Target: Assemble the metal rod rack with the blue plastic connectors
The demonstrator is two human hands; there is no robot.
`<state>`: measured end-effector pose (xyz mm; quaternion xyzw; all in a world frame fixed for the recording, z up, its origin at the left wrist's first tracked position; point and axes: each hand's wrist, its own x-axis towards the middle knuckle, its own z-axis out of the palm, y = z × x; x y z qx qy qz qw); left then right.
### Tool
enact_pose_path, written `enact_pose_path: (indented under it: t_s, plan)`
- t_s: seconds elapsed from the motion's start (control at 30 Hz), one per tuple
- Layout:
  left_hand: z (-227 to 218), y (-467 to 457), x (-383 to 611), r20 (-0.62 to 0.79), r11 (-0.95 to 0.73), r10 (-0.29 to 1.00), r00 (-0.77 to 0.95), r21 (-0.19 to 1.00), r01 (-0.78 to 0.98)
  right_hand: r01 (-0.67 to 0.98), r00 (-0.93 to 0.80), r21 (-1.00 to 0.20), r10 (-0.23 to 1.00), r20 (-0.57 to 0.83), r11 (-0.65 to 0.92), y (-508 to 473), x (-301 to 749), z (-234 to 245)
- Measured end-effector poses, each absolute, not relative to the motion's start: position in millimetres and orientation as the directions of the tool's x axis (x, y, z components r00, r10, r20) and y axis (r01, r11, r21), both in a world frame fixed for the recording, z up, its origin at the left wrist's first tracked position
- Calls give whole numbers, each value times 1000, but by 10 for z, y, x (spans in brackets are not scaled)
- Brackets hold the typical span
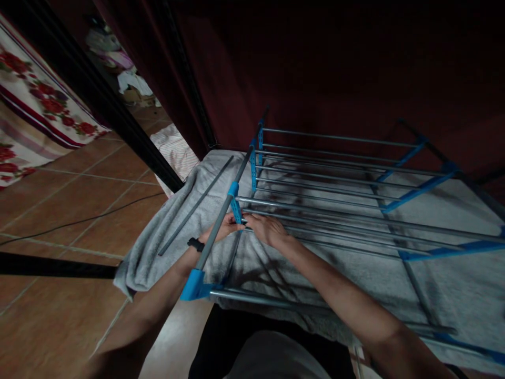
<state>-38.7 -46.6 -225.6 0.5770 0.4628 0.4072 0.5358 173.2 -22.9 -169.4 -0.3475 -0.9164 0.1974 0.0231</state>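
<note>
A drying rack point(339, 158) of grey metal rods and blue plastic joints stands in front of me over a grey towel point(165, 231). My left hand point(221, 229) reaches under the rack's left side bar and pinches at a blue joint point(235, 206). My right hand point(266, 229) lies close beside it, fingers curled on a rod end next to the same joint. A dark band point(195, 244) sits on my left wrist. What the fingertips hold is too small to make out.
A loose grey rod point(195, 208) lies on the towel's left part. Brown floor tiles point(79, 210) spread to the left, crossed by a thin black cable point(82, 218). A floral cloth point(35, 105) hangs at far left. Dark red wall behind.
</note>
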Motion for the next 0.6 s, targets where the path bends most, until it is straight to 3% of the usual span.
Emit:
enact_pose_path:
  t_s: [0.17,0.6]
  plan:
    - [-2355,-531,-331,-3,-28,993,118,965,262,619,-760,-385,645,-76,685,-242,1746,-1674]
    - [-2302,-601,-227,-74,66,993,94,994,81,590,-784,-398,616,-77,702,-235,1770,-1760]
